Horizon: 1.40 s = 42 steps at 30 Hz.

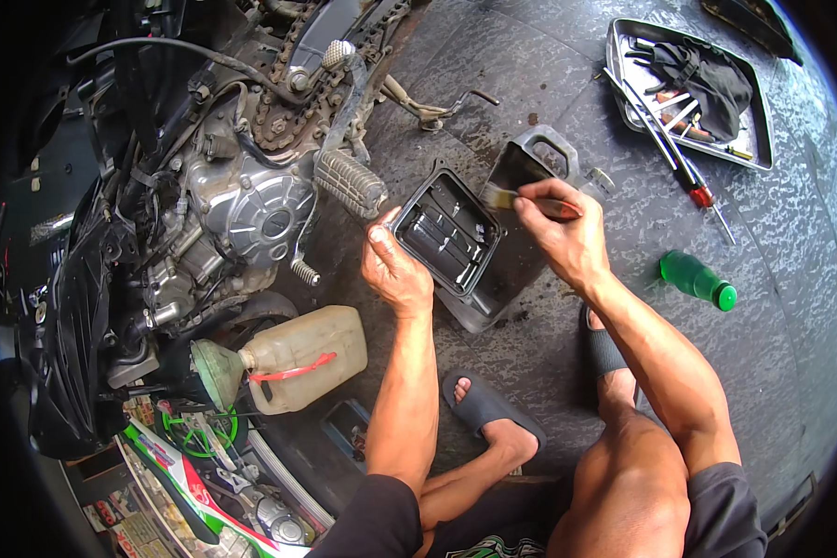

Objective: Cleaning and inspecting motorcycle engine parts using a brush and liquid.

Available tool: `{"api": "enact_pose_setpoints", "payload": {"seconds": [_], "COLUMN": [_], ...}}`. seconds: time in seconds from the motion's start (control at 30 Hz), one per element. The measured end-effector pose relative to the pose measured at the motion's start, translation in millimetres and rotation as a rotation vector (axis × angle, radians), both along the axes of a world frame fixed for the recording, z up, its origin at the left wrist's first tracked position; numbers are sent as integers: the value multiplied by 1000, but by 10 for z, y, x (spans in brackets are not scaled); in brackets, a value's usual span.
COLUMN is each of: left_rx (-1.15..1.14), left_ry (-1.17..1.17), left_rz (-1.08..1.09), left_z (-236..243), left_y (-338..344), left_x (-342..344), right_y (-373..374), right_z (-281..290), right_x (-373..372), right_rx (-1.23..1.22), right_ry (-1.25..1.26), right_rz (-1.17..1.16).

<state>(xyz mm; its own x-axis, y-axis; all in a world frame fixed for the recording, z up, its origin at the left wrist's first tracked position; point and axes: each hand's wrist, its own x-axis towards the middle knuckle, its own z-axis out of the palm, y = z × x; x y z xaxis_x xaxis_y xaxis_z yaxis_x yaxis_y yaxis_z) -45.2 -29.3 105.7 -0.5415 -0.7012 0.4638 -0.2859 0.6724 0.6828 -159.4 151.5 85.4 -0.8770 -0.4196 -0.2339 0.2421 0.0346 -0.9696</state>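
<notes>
My left hand (395, 270) is closed on the near corner of a black rectangular plastic housing (446, 228), its open face up, showing slender inner pieces. My right hand (567, 232) grips a paintbrush (553, 206) with a red handle and pale bristles, held just right of the housing. Beneath both, a dark grey open plastic container (521, 163) with a handle rests on the floor; its lower part is partly hidden by the housing.
A dirty motorcycle engine (260, 214) with footpeg and chain fills the left. A translucent jug (316, 358) with green funnel (209, 372) lies below it. A metal tray (758, 121) holds tools and gloves. A green bottle (693, 279) lies right. My sandalled feet are below.
</notes>
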Motion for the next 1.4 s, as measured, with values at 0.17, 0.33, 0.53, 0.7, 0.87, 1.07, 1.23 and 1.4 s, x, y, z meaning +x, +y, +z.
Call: {"api": "enact_pose_setpoints", "payload": {"seconds": [0.17,0.33,0.53,0.7,0.87,1.07,1.23,1.4], "left_rx": [102,287,342,547,540,402,177,124], "left_ry": [63,86,155,271,229,171,105,23], "left_rz": [-75,-45,-40,29,114,95,68,45], "left_z": [-87,-52,-20,3,-4,24,63,108], "left_y": [132,232,309,203,109,118,131,183], "left_x": [-50,-75,-113,-102,-89,-71,-73,-21], "right_y": [-345,-297,-54,254,371,373,348,307], "right_z": [332,383,307,223,58,-10,-78,-160], "right_x": [66,322,453,549,536,492,470,244], "right_rx": [-555,-542,-461,-104,91,28,-142,214], "right_ry": [-444,-485,-492,-238,314,333,441,457], "right_rz": [6,76,164,340,108,232,378,37]}}
